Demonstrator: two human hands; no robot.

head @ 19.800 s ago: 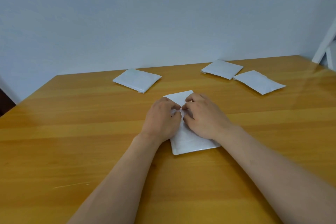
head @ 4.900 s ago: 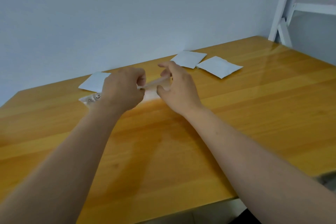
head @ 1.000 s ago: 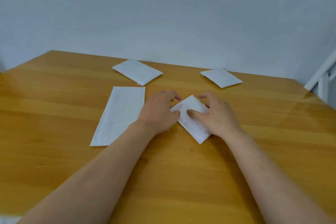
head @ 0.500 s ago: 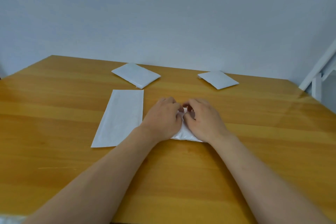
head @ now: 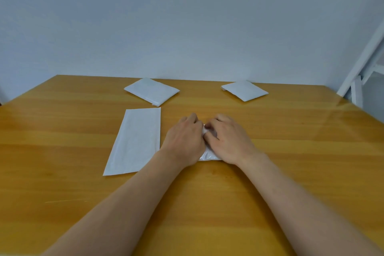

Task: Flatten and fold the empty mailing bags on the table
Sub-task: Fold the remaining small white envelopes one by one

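Observation:
A small folded white mailing bag (head: pixel 208 155) lies at the table's middle, mostly hidden under both hands. My left hand (head: pixel 184 140) presses on its left part with fingers curled. My right hand (head: pixel 227 140) presses on its right part, fingertips pinching the bag's far edge. Just left of my left hand a long white mailing bag (head: pixel 136 141) lies flat and unfolded. Two folded white bags rest further back: one at back centre-left (head: pixel 151 91), one at back right (head: pixel 244 90).
The wooden table (head: pixel 291 172) runs to a pale wall at the back. A white frame (head: pixel 361 68) stands beyond the table's right corner. Both forearms stretch in from the near edge.
Since a second ago the small bag has been turned from a slanted position and gathered under both hands, which have closed together over it. The long bag has not moved.

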